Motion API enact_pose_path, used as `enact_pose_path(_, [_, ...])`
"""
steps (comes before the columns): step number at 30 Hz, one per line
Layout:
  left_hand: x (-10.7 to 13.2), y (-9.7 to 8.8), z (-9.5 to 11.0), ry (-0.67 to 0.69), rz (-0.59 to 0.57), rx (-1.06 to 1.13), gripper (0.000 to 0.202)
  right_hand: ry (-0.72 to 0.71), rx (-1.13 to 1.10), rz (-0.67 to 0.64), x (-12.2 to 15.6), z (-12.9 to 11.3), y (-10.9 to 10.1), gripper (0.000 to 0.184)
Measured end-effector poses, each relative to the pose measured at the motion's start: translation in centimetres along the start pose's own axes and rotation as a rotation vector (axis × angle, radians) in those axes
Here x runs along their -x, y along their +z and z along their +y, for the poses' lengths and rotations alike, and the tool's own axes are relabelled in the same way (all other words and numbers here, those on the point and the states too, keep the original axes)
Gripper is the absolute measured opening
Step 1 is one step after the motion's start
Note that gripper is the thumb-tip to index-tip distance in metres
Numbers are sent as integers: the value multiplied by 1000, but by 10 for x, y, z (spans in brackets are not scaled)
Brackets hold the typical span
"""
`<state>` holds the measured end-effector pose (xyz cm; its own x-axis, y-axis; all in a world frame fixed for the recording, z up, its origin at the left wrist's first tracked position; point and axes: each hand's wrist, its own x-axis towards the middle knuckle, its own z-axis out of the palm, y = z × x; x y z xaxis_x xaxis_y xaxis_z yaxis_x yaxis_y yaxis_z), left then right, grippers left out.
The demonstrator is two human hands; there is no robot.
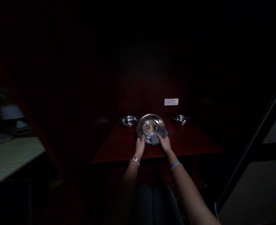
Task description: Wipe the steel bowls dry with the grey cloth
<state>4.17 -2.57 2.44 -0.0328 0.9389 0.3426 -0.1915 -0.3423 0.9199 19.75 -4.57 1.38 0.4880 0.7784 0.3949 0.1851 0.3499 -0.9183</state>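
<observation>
A shiny metal bowl [152,120] with a yellow and red label at its centre is held tilted above the table, its round face toward me. My left hand [140,146] grips its lower left rim, thumb on the near side. In my right hand [165,142] is a grey cloth [155,139], pressed against the bowl's lower right rim with the thumb on top. The fingers behind the bowl are hidden on both sides.
On the dark red table [119,147] stand a second metal bowl [129,121] at left and a smaller metal bowl [181,119] at right. A white socket panel [171,102] is on the back wall. At far left is a pale tabletop [13,156]. The surroundings are very dark.
</observation>
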Motion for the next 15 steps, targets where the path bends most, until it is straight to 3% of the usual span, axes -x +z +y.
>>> enact_pose_path(15, [-2, 0, -4, -28, 20, -6, 30, 9, -5, 12, 1, 0, -1, 42])
